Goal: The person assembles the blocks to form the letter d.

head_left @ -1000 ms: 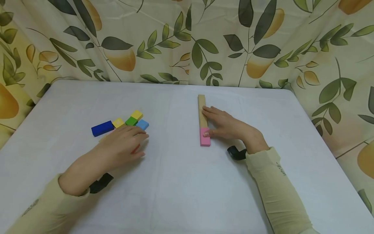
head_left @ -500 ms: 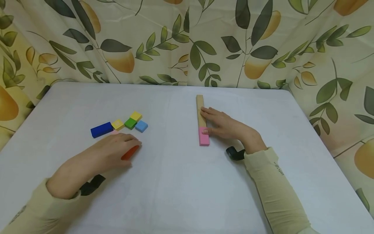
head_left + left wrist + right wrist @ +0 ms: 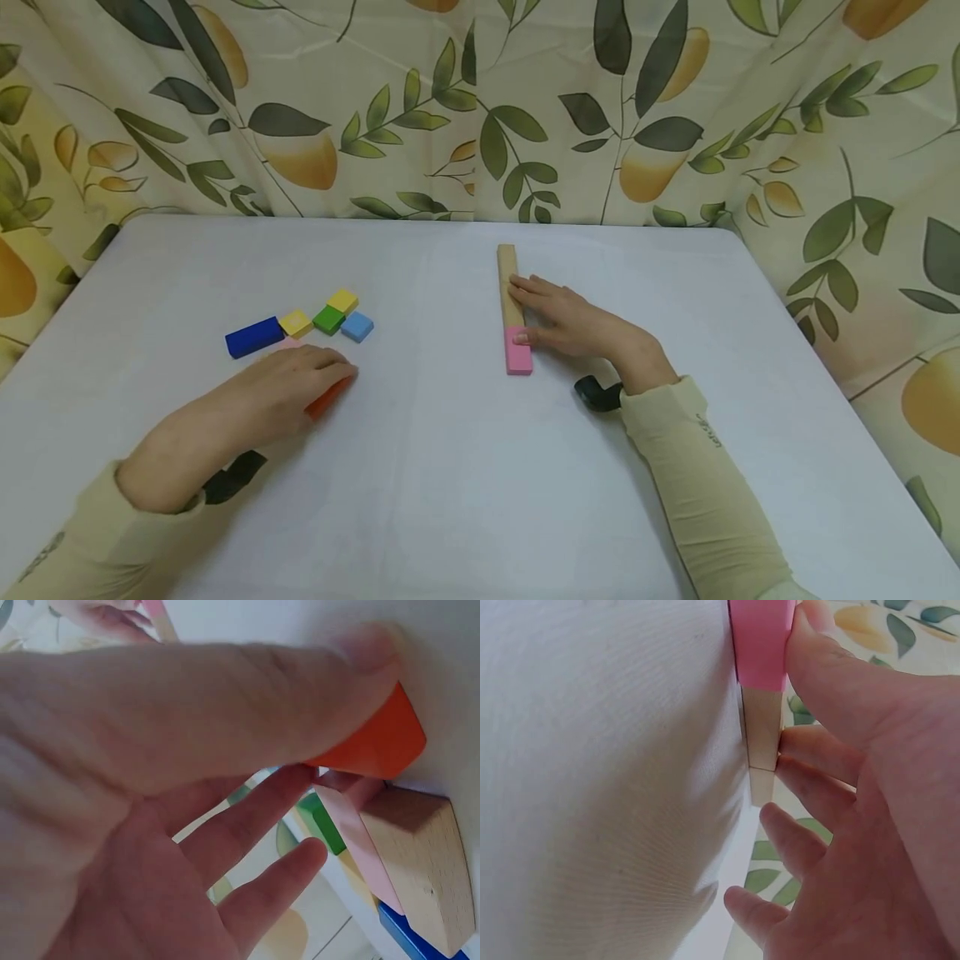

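My left hand (image 3: 262,400) pinches an orange-red block (image 3: 386,742) between thumb and fingers, low over the table. Beside it, the left wrist view shows a light pink block (image 3: 356,832) and a plain wooden block (image 3: 424,855); in the head view the hand mostly hides both. My right hand (image 3: 573,325) rests with its fingers fairly straight against a row of blocks. Its thumb touches the bright pink block (image 3: 518,360) at the near end, and its fingertips lie on the plain wooden part (image 3: 508,265). A seam in the right wrist view splits that wooden part into two pieces.
Past the left hand lie a dark blue block (image 3: 253,337), a yellow block (image 3: 296,323), a green block (image 3: 328,319), a second yellow block (image 3: 343,301) and a light blue block (image 3: 357,326). A patterned curtain (image 3: 420,117) hangs behind the white table (image 3: 420,500).
My left hand has drawn back from the loose blocks, toward the near left, with the orange-red block in its fingers. The right hand stays at the row.
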{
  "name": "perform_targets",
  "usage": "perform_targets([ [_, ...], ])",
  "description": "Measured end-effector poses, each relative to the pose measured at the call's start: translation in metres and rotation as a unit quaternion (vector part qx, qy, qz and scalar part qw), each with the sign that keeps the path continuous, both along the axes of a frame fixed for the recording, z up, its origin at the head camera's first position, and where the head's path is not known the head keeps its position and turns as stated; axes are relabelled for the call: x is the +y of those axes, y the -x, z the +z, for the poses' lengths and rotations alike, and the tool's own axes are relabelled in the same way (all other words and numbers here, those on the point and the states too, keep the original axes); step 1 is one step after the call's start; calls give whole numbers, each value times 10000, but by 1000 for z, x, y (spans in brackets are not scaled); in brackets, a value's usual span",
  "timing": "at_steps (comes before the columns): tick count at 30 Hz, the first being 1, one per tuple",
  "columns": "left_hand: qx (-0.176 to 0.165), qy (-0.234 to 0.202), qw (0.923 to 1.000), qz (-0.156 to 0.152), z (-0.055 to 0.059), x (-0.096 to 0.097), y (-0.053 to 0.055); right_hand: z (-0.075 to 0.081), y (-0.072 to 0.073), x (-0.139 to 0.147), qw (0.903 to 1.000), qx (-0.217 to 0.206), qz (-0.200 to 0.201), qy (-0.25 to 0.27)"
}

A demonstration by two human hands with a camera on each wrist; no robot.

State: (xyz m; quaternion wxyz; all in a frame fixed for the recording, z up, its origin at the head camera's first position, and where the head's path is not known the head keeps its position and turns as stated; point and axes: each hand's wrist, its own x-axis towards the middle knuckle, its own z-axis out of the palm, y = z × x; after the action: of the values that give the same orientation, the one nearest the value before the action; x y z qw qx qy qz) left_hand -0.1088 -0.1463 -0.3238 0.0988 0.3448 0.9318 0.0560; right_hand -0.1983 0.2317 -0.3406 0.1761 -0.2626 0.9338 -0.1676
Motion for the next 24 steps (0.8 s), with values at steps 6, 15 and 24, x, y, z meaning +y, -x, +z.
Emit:
perform_targets([
  [6, -196, 215, 9994, 168, 0, 7, 1, 0, 1, -1, 10000, 40, -10, -8],
  [15, -387, 195, 9991, 17, 6, 25, -1, 0, 0, -1, 10000, 22, -45, -33],
  [24, -332, 170, 9989, -280, 4, 48, 4, -1, 1, -1, 10000, 43, -29, -20],
])
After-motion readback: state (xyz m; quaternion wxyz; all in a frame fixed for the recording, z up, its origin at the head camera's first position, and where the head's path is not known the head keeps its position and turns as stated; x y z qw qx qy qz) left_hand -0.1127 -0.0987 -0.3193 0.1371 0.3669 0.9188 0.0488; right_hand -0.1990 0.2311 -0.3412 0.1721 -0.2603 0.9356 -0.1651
